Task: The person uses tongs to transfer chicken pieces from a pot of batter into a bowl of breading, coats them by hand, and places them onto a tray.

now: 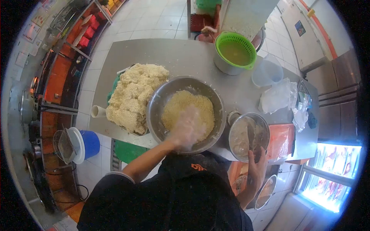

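Note:
My left hand [189,129], dusted white and smeared by motion, is down in a large steel bowl [154,100]. Its palm lies over a mound of pale yellow, rice-like grains [189,102]; the blur hides how the fingers are set. At the right, my right hand [255,165] is closed at the near rim of a smaller steel pot [265,129]. A long metal utensil [251,134] slants up out of the pale powder [241,134] in that pot, its lower end between my thumb and fingers.
A big heap of whitish grain [135,96] stands left of the bowl on the steel table [185,54]. Behind are a green colander [235,48] over a bucket and a clear plastic tub [268,71]. Plastic bags [278,96] and an orange tray [280,134] lie right.

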{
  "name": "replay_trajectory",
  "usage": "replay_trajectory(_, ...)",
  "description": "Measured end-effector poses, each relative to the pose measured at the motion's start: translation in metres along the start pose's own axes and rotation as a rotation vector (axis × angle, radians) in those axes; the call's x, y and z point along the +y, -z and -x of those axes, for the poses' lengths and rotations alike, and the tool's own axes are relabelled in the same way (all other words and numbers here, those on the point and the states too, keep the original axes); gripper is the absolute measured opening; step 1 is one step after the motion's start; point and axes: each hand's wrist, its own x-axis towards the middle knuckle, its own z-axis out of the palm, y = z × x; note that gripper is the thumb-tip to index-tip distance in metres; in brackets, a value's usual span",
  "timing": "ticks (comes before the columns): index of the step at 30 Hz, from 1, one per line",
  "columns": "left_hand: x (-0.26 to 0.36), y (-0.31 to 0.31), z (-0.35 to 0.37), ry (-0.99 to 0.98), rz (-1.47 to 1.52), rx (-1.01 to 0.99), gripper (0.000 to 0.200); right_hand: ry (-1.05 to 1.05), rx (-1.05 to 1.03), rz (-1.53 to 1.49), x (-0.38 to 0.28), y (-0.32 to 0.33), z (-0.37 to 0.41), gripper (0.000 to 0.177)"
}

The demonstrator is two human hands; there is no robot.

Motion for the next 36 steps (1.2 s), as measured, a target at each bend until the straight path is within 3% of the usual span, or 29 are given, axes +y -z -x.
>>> replay_trajectory(2,-0.051,-0.006,-0.009,0.092,-0.081,0.057,0.083,-0.024,-0.047,0.029,-0.001,0.003,0.001,0.069)
replay_trajectory(5,-0.097,0.012,-0.015,0.298,0.225,-0.278,0.098,-0.018,-0.058,0.129,0.007,-0.001,-0.003,0.07)
replay_trajectory(8,-0.095,0.021,-0.008,0.217,-0.103,-0.641,0.116,0.019,-0.102,0.118,0.021,-0.006,-0.013,0.073)
replay_trajectory(11,-0.068,0.009,0.021,0.177,-0.246,-0.469,0.118,-0.005,-0.109,0.096,-0.002,-0.004,-0.012,0.076)
replay_trajectory(14,-0.053,0.003,0.018,0.399,0.035,-0.608,0.087,-0.031,-0.131,0.119,-0.007,-0.006,-0.013,0.079)
replay_trajectory(18,-0.061,-0.011,0.017,0.361,0.164,-0.657,0.07,0.091,-0.011,0.136,0.014,-0.02,-0.012,0.064)
replay_trajectory(19,-0.069,-0.015,0.018,0.309,0.168,-0.635,0.068,0.063,-0.048,0.136,0.018,-0.018,-0.013,0.07)
replay_trajectory(21,-0.058,0.003,0.019,0.217,0.165,-0.506,0.071,-0.001,-0.128,0.141,0.002,-0.005,-0.008,0.082)
replay_trajectory(23,-0.035,0.034,0.019,0.144,0.148,-0.276,0.081,-0.035,-0.143,0.104,0.007,-0.004,-0.011,0.082)
replay_trajectory(26,-0.004,0.033,0.011,0.224,-0.007,-0.226,0.095,-0.005,-0.154,0.084,0.012,-0.009,-0.02,0.081)
replay_trajectory(28,-0.012,-0.018,0.012,0.158,-0.045,-0.335,0.103,0.031,-0.159,0.07,0.007,-0.011,-0.022,0.08)
replay_trajectory(30,-0.004,-0.03,0.012,0.139,-0.069,-0.351,0.107,0.054,-0.164,0.053,-0.008,-0.008,-0.021,0.08)
replay_trajectory(33,0.002,-0.035,0.0,0.131,-0.079,-0.25,0.106,0.166,-0.016,0.168,0.003,-0.015,-0.015,0.069)
replay_trajectory(36,-0.006,-0.043,0.0,0.047,-0.114,-0.234,0.1,0.023,-0.118,0.136,-0.003,-0.012,-0.012,0.073)
